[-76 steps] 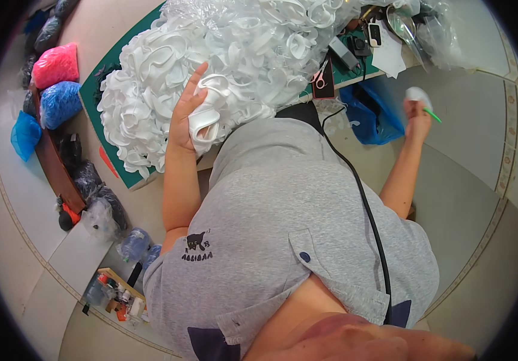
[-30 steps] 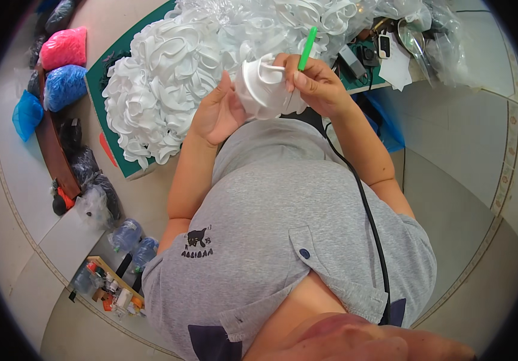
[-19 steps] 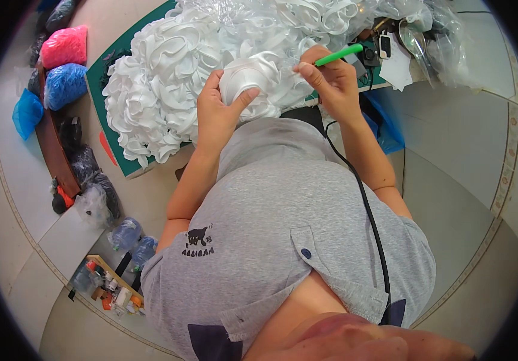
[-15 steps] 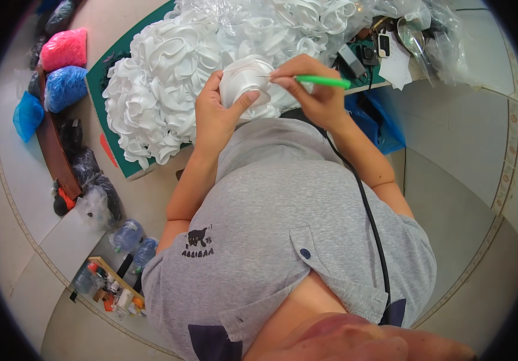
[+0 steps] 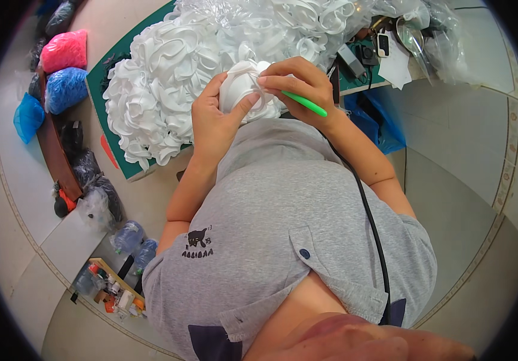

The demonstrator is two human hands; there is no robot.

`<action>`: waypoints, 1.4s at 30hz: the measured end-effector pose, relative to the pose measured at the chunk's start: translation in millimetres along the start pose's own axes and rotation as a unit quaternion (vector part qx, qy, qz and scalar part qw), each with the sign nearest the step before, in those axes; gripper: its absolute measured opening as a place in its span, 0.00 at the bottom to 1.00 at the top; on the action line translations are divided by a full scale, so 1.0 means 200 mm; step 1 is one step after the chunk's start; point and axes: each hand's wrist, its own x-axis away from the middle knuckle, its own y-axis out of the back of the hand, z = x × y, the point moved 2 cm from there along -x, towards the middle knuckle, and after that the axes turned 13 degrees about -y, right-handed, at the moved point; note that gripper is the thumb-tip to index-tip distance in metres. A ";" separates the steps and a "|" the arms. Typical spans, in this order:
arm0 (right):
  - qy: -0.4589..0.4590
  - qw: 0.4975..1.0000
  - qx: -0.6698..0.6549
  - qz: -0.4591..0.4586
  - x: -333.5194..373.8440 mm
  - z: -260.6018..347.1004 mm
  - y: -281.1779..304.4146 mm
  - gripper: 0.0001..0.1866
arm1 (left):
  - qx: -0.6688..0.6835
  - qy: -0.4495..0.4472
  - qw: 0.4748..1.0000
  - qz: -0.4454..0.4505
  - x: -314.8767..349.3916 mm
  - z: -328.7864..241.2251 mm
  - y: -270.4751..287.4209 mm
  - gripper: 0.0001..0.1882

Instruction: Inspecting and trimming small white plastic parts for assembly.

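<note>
My left hand (image 5: 215, 123) is closed round a white piece of smooth, curled strip (image 5: 238, 90), with its thumb pressed on the near side. From the right, the fingertips of my right hand (image 5: 301, 90) pinch at the same piece's edge. A slim green-handled tool (image 5: 306, 103) is tucked in that right hand, its handle slanting down to the right. Its tip is hidden behind the fingers. Just beyond both hands lies a large heap of white looped strips (image 5: 156, 90), spread over a green tabletop (image 5: 99, 99).
Clear plastic wrap (image 5: 229, 21) lies on the heap. To the right are a grey box-shaped device (image 5: 350, 62), white paper (image 5: 396, 69) and a blue bag (image 5: 379, 123) below the edge. Pink (image 5: 63, 51) and blue (image 5: 65, 89) bags stand left. A black cable (image 5: 364, 198) crosses my shirt.
The right hand has moved slightly left onto the white piece, and its fingers now pinch the edge. The green handle has swung to point down right; its thin tip no longer shows.
</note>
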 end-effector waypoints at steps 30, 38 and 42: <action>0.087 0.993 0.075 -0.022 0.05 -0.01 0.00 0.21 | 0.312 0.145 0.939 -0.008 -0.05 0.17 0.02 0.25; 0.188 0.973 0.051 -0.122 0.10 0.19 0.22 0.17 | 0.304 0.180 0.919 -0.173 -0.08 0.60 0.14 0.30; 0.155 0.974 0.147 -0.070 0.12 0.25 0.27 0.18 | 0.293 0.133 0.919 -0.227 -0.09 0.61 0.15 0.34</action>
